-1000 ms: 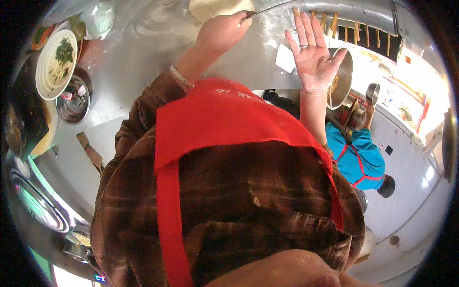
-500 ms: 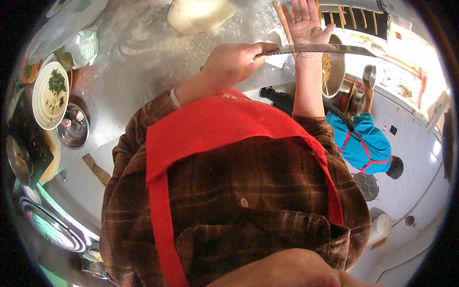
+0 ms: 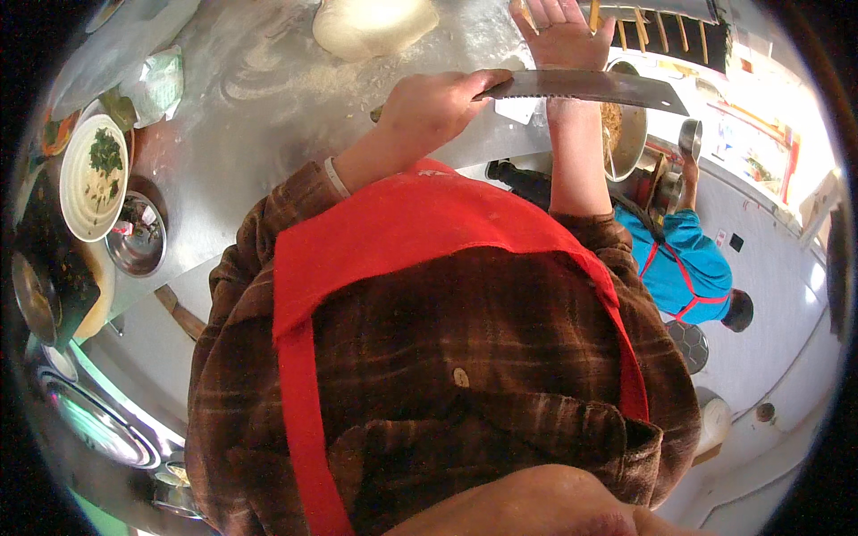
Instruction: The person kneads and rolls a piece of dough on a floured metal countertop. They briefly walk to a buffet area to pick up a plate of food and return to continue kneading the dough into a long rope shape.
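Head view: your blade (image 3: 599, 87), upper right of frame, now turns broad flat face up, where thin edge showed half a second ago. Your left hand (image 3: 429, 112) closed around its grip end. Your right hand (image 3: 563, 40) open, palm showing, nothing visibly gripped; blade crosses its wrist (image 3: 574, 112), contact unclear. Dough (image 3: 371, 25) sits top centre, apart from blade, so seemingly not being worked.

The frame's top edge crops the dough (image 3: 374, 29) and the right grip (image 3: 565, 45) at its fingertips; the metal blade (image 3: 594, 87) hides part of that wrist (image 3: 574, 112).
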